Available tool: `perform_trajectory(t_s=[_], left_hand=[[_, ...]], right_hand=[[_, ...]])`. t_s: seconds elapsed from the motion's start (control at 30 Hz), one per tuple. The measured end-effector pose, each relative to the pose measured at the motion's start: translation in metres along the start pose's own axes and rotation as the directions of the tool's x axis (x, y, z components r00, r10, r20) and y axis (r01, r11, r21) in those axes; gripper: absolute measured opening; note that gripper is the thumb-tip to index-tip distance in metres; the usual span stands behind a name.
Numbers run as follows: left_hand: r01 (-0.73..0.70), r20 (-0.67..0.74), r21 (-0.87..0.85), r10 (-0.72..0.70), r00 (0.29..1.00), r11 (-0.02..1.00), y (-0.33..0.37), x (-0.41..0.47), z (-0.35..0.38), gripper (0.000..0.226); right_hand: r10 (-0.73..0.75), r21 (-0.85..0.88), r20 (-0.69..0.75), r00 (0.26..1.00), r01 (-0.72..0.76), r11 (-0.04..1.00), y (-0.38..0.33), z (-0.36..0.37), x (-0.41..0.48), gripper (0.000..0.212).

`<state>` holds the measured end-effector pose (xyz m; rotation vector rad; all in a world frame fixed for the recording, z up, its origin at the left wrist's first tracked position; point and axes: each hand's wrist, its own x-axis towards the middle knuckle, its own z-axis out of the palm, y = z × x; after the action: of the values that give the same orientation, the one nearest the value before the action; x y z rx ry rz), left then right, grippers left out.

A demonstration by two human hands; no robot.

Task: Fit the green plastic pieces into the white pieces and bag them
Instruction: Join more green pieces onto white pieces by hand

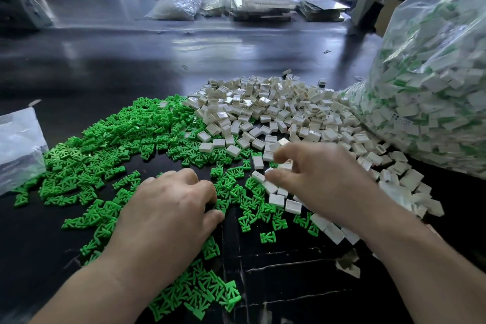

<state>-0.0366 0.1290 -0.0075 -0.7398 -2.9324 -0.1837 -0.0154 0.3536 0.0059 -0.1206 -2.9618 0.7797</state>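
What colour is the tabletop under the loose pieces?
The tabletop is black, with pale scratches; head view.

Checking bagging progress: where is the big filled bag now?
Head view, far right: the bag sits with its base touching the white pile, beyond the right hand.

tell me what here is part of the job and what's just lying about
Job: green pieces, white pieces, big clear bag of fitted pieces.
Lying about: far bag, stacked trays across the table.
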Motion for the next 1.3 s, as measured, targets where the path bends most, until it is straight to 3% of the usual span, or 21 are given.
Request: perform_trajectory(t_s=[0.07,0.13,0.3,0.37,0.43,0.5,0.6,0.7,0.8,0.9,1.13,1.3], left_hand=[[-0.015,-0.007,0.015,0.015,1.0,1.0,0.001,0.0,0.003,0.032],[-0.037,-0.03,0.013,0.037,0.999,0.999,0.004,-0.001,0.004,0.024],[-0.049,-0.058,-0.064,0.045,0.997,0.997,0.002,0.0,0.008,0.017],[-0.069,-0.078,-0.09,0.062,0.995,0.994,0.001,0.0,0.008,0.016],[-0.074,-0.098,-0.152,0.06,0.993,0.986,0.002,-0.001,0.007,0.016],[-0.028,-0.108,-0.306,-0.005,0.994,0.952,0.001,-0.002,0.006,0.017],[0.034,-0.103,-0.651,-0.132,0.986,0.759,0.004,-0.002,0.003,0.014],[0.058,-0.027,-0.902,-0.19,0.981,0.428,0.008,0.0,0.001,0.014],[0.038,0.003,-0.984,-0.194,0.981,0.175,0.009,0.001,0.002,0.023],[0.031,0.026,-0.999,-0.197,0.98,0.023,0.009,0.002,0.002,0.027],[0.008,0.02,-0.998,-0.213,0.977,-0.057,0.008,0.004,0.001,0.031],[-0.046,-0.051,-0.998,-0.217,0.975,0.031,0.012,0.001,-0.001,0.024]], right_hand=[[-0.018,-0.196,0.042,0.999,0.026,0.98,-0.008,0.012,0.004,0.042],[-0.072,-0.296,0.056,0.996,0.085,0.951,-0.013,0.019,0.01,0.037],[-0.092,-0.266,0.061,0.994,0.105,0.958,-0.012,0.023,0.014,0.029],[-0.121,-0.166,0.017,0.992,0.122,0.979,-0.007,0.023,0.011,0.026],[-0.101,0.075,-0.031,0.994,0.103,0.992,-0.003,0.02,0.008,0.021],[-0.04,0.349,-0.005,0.999,0.04,0.936,0.0,0.016,0.007,0.014],[0.016,0.711,0.162,0.987,-0.128,0.692,-0.002,0.013,0.005,0.007],[0.003,0.861,0.284,0.959,-0.257,0.44,-0.007,0.013,0.006,0.011],[-0.036,0.902,0.324,0.945,-0.297,0.314,-0.01,0.012,0.006,0.003],[-0.051,0.907,0.316,0.947,-0.286,0.311,-0.012,0.013,0.003,0.007],[-0.106,0.893,0.355,0.929,-0.304,0.332,-0.019,0.011,-0.005,0.015],[-0.184,0.87,0.379,0.907,-0.282,0.403,-0.026,0.01,-0.01,0.007]])
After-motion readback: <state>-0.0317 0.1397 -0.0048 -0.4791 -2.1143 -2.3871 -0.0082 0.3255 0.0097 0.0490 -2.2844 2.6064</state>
